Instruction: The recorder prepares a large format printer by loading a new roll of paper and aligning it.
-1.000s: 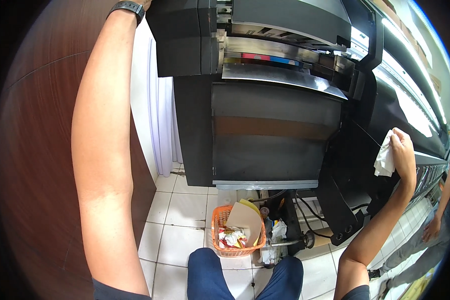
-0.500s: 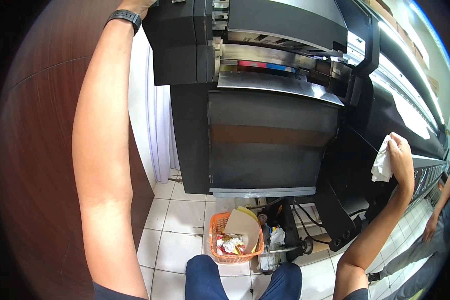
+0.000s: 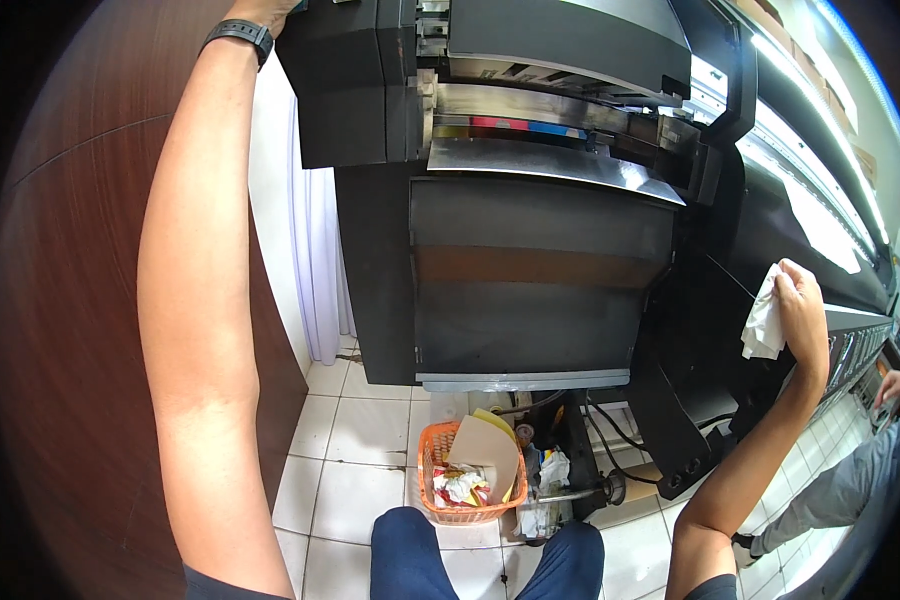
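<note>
My right hand point(image 3: 802, 305) pinches a crumpled white tissue point(image 3: 763, 328), which hangs down beside the dark lower body of a wide-format printer point(image 3: 540, 325). My left arm reaches up to the printer's upper left corner. There my left hand point(image 3: 262, 12) rests at or near the black end housing point(image 3: 342, 90), cut off by the top edge, with its fingers out of sight. The printer's front stands open, showing a metal rail point(image 3: 535, 103), a strip with pink and blue parts point(image 3: 525, 126) and a shiny metal plate point(image 3: 560, 165).
On the tiled floor point(image 3: 365, 430) an orange basket point(image 3: 470, 517) holds cardboard and crumpled waste. Cables point(image 3: 615, 440) and a metal roller bar point(image 3: 570, 495) lie beside it. A brown wooden panel point(image 3: 80, 300) flanks my left arm. At far right another person point(image 3: 860, 480) stands in grey trousers.
The other person at the right has raised a hand and shifted position. The view has moved slightly; my right hand still grips the tissue and my left arm stays raised.
</note>
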